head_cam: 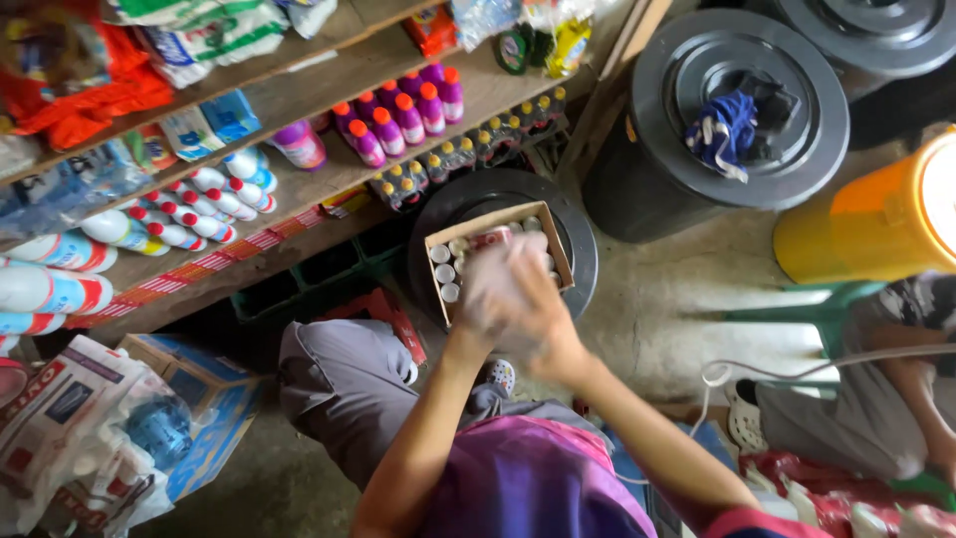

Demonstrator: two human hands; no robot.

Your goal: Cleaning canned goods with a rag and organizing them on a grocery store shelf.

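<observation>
- Two hands, the left hand (495, 299) and the right hand (543, 317), meet blurred over a cardboard box (558, 244); whether they grip anything cannot be told.
- Box: holds small white-capped bottles (444, 273), rests on a black bin lid (583, 261).
- Shelf (299, 100) beside: purple bottles (398, 118).

Wooden shelves (299, 100) at the upper left held purple bottles with orange caps (398, 115) and white bottles with red caps (194, 204) lying on their sides. A dark bin with a round lid (687, 120) stood at the upper right with a blue cloth (724, 128) bunched on top, just beside an orange container (876, 224). A blue cardboard box (204, 408) sat on the concrete floor (657, 309) at the lower left.
</observation>
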